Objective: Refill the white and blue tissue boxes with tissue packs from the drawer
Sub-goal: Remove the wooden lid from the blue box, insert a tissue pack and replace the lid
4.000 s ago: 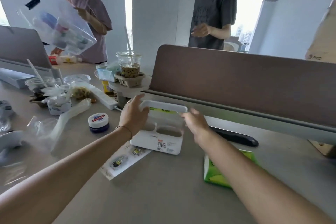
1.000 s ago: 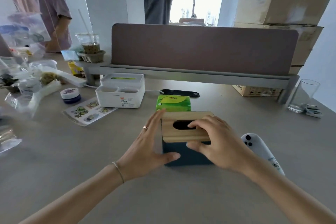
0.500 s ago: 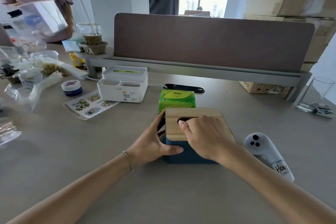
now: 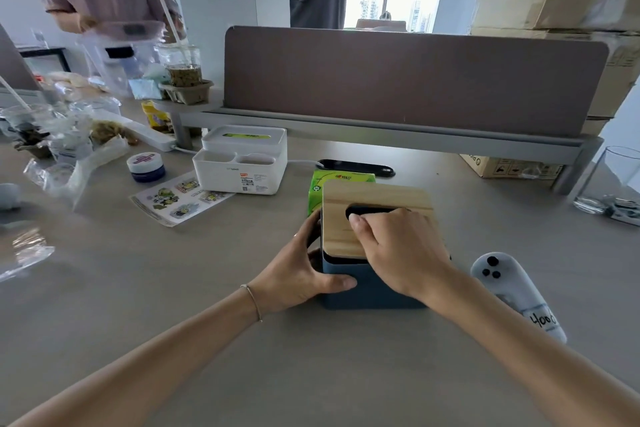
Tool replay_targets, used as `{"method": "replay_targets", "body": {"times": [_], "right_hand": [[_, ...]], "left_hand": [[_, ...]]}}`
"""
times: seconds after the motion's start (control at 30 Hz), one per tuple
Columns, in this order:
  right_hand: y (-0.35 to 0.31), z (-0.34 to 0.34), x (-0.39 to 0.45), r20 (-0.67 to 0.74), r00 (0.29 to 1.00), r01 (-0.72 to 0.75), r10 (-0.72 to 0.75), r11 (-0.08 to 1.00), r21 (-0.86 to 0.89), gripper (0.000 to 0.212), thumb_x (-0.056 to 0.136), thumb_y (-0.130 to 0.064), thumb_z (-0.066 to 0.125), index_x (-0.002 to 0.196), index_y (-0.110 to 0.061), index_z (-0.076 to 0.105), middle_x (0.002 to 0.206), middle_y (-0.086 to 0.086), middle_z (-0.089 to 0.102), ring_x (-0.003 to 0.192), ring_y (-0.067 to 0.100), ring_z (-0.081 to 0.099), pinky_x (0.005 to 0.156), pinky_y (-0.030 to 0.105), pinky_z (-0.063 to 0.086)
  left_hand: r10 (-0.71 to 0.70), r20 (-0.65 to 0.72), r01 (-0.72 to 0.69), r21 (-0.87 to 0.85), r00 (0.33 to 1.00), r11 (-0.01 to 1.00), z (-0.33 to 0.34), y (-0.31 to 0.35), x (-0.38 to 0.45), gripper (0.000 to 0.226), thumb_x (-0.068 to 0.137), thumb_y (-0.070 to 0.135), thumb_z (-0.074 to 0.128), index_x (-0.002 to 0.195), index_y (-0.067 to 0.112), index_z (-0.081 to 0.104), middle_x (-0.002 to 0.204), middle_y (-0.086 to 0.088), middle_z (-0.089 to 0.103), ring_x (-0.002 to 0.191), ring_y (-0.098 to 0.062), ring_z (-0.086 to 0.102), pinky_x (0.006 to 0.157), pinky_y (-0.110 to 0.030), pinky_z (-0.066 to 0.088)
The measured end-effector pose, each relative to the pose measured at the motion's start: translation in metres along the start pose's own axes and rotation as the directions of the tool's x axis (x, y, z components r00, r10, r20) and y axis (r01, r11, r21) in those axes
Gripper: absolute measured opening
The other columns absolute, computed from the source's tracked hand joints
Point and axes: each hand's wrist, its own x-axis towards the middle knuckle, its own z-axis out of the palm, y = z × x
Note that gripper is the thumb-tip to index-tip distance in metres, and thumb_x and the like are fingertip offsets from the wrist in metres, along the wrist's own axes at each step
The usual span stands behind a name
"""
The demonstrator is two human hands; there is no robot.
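The blue tissue box [image 4: 367, 288] stands on the desk in front of me, under a wooden lid [image 4: 367, 204] with a dark slot. My right hand [image 4: 398, 250] grips that lid, fingers hooked into the slot, and its left edge is raised off the box. My left hand [image 4: 304, 267] clasps the box's left side, thumb across its front. Directly behind the box sits a green tissue pack [image 4: 325, 184]. Further back left is the white tissue box [image 4: 242, 163], lid on, green showing through its slot.
A white controller [image 4: 512, 291] lies right of the blue box, a glass [image 4: 613, 180] at far right. A sticker sheet [image 4: 176, 198], a small jar [image 4: 145, 166], cups and plastic bags crowd the left. A partition [image 4: 408, 80] closes the back; two people stand beyond.
My hands moved from the white box to the blue one. Over the last second my right hand hooked the lid's slot and the lid lifted on its left side.
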Motion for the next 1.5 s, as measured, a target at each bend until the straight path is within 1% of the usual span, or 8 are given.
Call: {"method": "replay_targets", "body": {"times": [0.2,0.3,0.37,0.43,0.57,0.73,1.13,1.5], "right_hand": [[-0.022,-0.021,0.027,0.076,0.993,0.085,-0.085,0.996,0.005,0.056,0.104,-0.044,0.037,0.054,-0.021,0.044,0.049,-0.006,0.048,0.047,0.011,0.048,0.05,0.029,0.034],[-0.041,-0.015,0.04,0.138,0.979,0.151,-0.149,0.989,0.001,0.055,0.102,-0.048,0.037,0.058,-0.02,0.051,0.054,-0.004,0.052,0.051,0.014,0.051,0.06,0.036,0.046],[-0.056,-0.007,0.048,0.151,0.97,0.19,-0.189,0.982,0.01,0.053,0.101,-0.049,0.035,0.059,-0.021,0.051,0.056,-0.003,0.052,0.053,0.016,0.052,0.062,0.039,0.049],[-0.072,0.002,0.055,0.16,0.96,0.228,-0.229,0.973,0.029,0.051,0.1,-0.049,0.035,0.059,-0.022,0.048,0.057,-0.003,0.051,0.055,0.02,0.053,0.065,0.043,0.052],[-0.104,0.018,0.062,0.201,0.94,0.272,-0.276,0.961,0.047,0.045,0.099,-0.047,0.037,0.069,-0.02,0.057,0.066,0.001,0.058,0.065,0.028,0.059,0.071,0.044,0.051],[-0.138,0.055,0.053,0.268,0.904,0.311,-0.334,0.942,0.125,0.029,0.097,-0.034,0.049,0.109,-0.012,0.063,0.11,0.01,0.057,0.106,0.031,0.054,0.084,0.04,0.045],[-0.142,0.123,0.045,0.392,0.884,0.203,-0.254,0.965,0.167,0.048,0.095,-0.037,0.049,0.142,-0.027,0.049,0.134,0.003,0.053,0.124,0.027,0.047,0.106,0.042,0.037],[-0.126,0.057,0.071,0.276,0.91,0.256,-0.309,0.943,0.211,0.03,0.095,-0.035,0.056,0.122,-0.026,0.065,0.123,-0.002,0.062,0.118,0.019,0.053,0.098,0.039,0.046]], "left_hand": [[0.184,-0.14,-0.153,0.209,0.973,0.966,-0.029,0.042,-0.021,0.144,0.059,0.067,0.083,0.157,0.039,-0.018,0.168,0.022,-0.005,0.155,0.001,0.002,0.121,-0.029,0.025],[0.128,-0.111,-0.081,0.357,0.985,0.93,-0.058,0.064,-0.03,0.14,0.057,0.057,0.089,0.156,0.051,-0.01,0.155,0.04,0.018,0.141,0.017,0.025,0.12,-0.034,0.035],[0.048,-0.086,-0.005,0.445,0.995,0.895,-0.077,0.069,-0.036,0.137,0.059,0.049,0.093,0.153,0.059,-0.007,0.156,0.026,0.028,0.124,0.026,0.033,0.11,-0.023,0.043],[0.017,-0.09,0.035,0.544,0.996,0.838,-0.093,0.068,-0.045,0.134,0.061,0.048,0.093,0.154,0.058,-0.004,0.152,0.019,0.036,0.118,0.017,0.044,0.1,-0.012,0.042],[0.0,-0.165,0.094,0.558,0.986,0.824,-0.119,0.056,-0.066,0.129,0.054,0.059,0.09,0.153,0.058,0.007,0.144,0.014,0.048,0.127,-0.01,0.051,0.109,-0.037,0.046],[-0.068,-0.203,0.159,0.479,0.977,0.863,-0.134,0.025,-0.099,0.119,0.05,0.045,0.097,0.143,0.061,0.024,0.136,0.014,0.053,0.124,-0.011,0.055,0.103,-0.042,0.051],[-0.235,-0.184,0.296,0.685,0.954,0.665,-0.15,-0.023,-0.128,0.114,0.055,0.065,0.088,0.151,0.046,0.029,0.157,0.011,0.025,0.144,-0.013,0.029,0.118,-0.026,0.026],[-0.254,-0.086,0.227,0.767,0.963,0.6,-0.152,-0.009,-0.086,0.099,0.065,0.081,0.066,0.151,0.046,0.032,0.159,0.014,0.034,0.14,-0.011,0.039,0.115,-0.032,0.034]]}}
